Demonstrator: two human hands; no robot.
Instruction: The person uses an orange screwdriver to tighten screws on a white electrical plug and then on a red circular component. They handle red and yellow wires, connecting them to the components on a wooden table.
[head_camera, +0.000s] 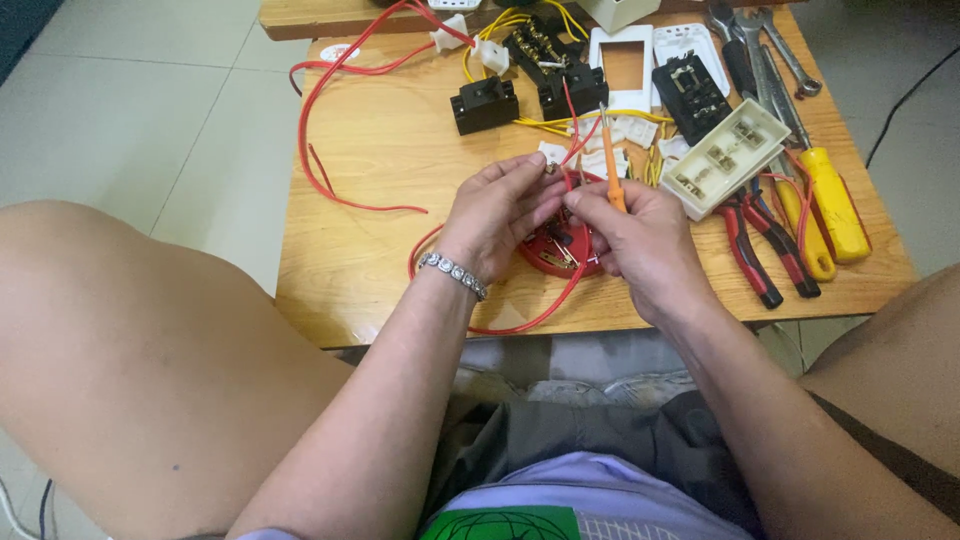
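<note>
While the left hand (497, 215) pinches a red wire (572, 150) end, the right hand (640, 240), closed around an orange screwdriver (610, 165), should keep the tip steady above the red round fitting (555, 250) beneath both.

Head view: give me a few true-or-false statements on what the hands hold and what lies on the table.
1. The right hand holds an orange screwdriver. True.
2. The left hand wears a bracelet. True.
3. The red-handled pliers lie left of the hands. False: they lie to the right, beside the yellow-handled tools.
4. A red round part sits under the hands. True.
5. The long red wire is blue. False: it is red, looping across the table's left side.
6. The black switch block is in the left hand. False: it rests on the table, beyond the hands.
</note>
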